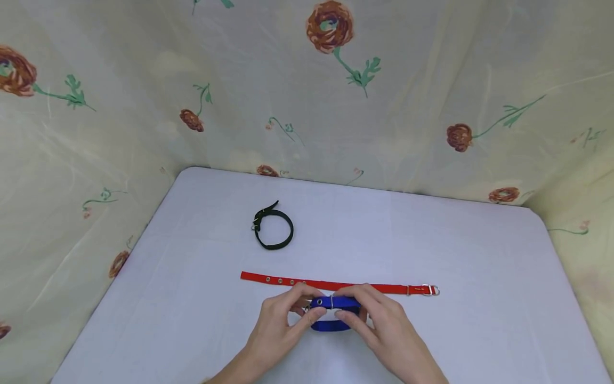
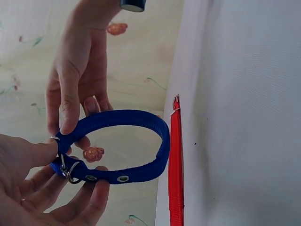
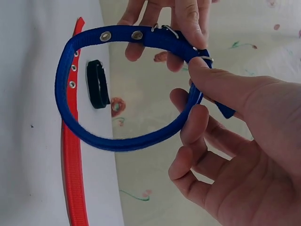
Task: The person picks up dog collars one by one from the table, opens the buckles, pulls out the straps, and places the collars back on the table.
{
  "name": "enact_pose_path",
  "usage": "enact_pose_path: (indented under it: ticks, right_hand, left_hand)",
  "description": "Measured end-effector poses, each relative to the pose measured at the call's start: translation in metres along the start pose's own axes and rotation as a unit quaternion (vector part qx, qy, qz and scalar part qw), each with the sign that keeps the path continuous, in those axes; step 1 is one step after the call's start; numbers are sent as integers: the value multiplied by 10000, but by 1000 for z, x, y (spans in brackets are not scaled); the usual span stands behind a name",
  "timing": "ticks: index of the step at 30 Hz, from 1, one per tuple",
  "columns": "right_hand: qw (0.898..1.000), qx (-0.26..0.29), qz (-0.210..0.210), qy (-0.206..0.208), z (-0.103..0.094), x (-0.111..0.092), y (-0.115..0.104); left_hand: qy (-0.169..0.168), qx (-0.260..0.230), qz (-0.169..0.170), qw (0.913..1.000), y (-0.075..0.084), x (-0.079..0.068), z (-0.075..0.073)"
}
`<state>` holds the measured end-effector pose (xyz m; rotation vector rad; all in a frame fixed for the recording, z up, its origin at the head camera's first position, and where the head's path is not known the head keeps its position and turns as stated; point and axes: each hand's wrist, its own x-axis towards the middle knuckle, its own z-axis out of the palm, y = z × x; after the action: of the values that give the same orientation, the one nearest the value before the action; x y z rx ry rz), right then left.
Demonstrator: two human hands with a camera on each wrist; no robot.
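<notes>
Both hands hold a blue collar (image 1: 331,326) above the table, closed into a loop. My left hand (image 1: 274,323) pinches it beside the metal buckle and D-ring (image 2: 72,173). The thumb and fingers of my right hand (image 1: 390,326) grip the strap on the other side of a metal keeper loop (image 3: 205,59). Past the right thumb, the strap's loose tail (image 3: 225,110) sticks out. Metal-rimmed eyelets (image 2: 122,179) line part of the band. Just beyond the hands, a red collar (image 1: 345,286) lies unfastened and stretched out, partly behind the fingers.
Farther back on the white table (image 1: 192,224) rests a black collar (image 1: 291,229), buckled into a ring. The red collar's buckle (image 1: 430,289) points right, its eyelets left. A flowered curtain (image 1: 408,64) stands behind the table and along its sides.
</notes>
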<state>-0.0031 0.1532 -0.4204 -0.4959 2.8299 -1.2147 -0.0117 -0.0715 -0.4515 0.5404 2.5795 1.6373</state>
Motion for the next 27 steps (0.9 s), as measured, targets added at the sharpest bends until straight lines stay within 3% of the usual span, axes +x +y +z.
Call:
enact_pose_path:
  ticks: [12, 18, 27]
  right_hand:
    - [10000, 22, -47, -4, 2, 2, -7]
    - [9991, -142, -344, 185, 4, 2, -6]
    - [9985, -246, -414, 270, 4, 2, -5]
  left_hand:
    - [-64, -34, 109, 9999, 0, 0, 0]
    - [-154, -90, 36, 9998, 1, 0, 1]
    - [-127, 259, 118, 9995, 2, 0, 1]
